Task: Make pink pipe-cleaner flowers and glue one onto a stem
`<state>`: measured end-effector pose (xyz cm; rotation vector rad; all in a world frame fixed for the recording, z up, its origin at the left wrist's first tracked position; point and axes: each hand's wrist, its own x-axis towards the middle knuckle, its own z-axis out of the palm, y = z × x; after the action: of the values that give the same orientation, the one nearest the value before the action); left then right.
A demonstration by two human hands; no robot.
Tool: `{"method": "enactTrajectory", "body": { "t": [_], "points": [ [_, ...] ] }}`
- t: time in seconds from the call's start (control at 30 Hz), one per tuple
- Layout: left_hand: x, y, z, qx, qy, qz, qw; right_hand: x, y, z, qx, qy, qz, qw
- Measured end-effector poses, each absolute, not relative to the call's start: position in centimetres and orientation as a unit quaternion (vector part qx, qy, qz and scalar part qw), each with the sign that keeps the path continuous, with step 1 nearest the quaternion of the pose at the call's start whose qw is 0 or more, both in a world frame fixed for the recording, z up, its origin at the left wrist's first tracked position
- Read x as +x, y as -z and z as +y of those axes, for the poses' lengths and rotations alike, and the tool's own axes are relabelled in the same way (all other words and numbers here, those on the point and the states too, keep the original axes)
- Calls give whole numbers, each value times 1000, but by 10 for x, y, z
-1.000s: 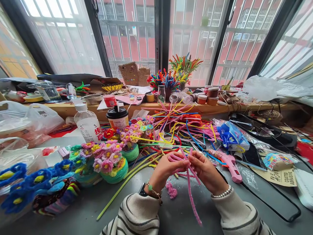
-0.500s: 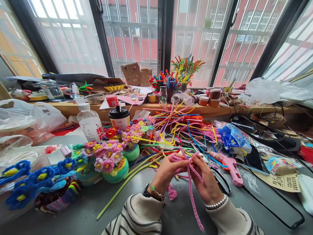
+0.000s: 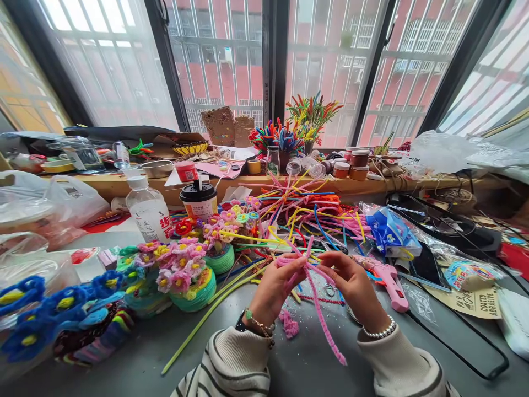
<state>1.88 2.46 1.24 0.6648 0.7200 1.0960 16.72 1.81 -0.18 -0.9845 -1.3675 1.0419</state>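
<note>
Pink pipe cleaners (image 3: 319, 309) cross between my two hands, with one long end hanging down over the grey table. My left hand (image 3: 278, 284) is closed, pinching them where they cross. To the right, my right hand (image 3: 351, 284) has its fingers curled on another pink strand that runs out from the crossing. A small crumpled pink fuzzy piece (image 3: 289, 324) lies on the table just below my left hand. Behind my hands spreads a heap of loose pipe cleaners (image 3: 306, 207), mostly pink with yellow, blue and red.
Fuzzy flower pots (image 3: 192, 289) and blue fuzzy flowers (image 3: 66, 303) stand at left, near a plastic bottle (image 3: 146, 212) and a black-lidded cup (image 3: 198, 201). At right lie a pink glue gun (image 3: 390, 284) with its cord and a blue packet (image 3: 390, 231). Jars line the wooden ledge (image 3: 239, 184).
My right hand has moved right, away from my left, drawing a pink strand sideways. The hanging end has swung slightly right. The view has shifted a little.
</note>
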Motion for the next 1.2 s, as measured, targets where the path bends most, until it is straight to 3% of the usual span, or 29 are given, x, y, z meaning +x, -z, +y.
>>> {"method": "enactTrajectory", "body": {
  "t": [0.37,0.63,0.73,0.9,1.2],
  "points": [
    [23,-6,26,302,-501,317,747,164,0,15,-364,-420,-626,548],
    [24,-6,26,348,-510,381,688,146,15,20,-352,-599,-350,628],
    [26,-7,27,348,-510,387,684,145,15,21,-378,-570,-334,648],
    [28,-5,27,348,-511,404,674,150,14,23,-418,-525,-434,602],
    [27,-2,29,349,-498,381,697,152,10,13,-474,-286,-594,583]
  ]
}}
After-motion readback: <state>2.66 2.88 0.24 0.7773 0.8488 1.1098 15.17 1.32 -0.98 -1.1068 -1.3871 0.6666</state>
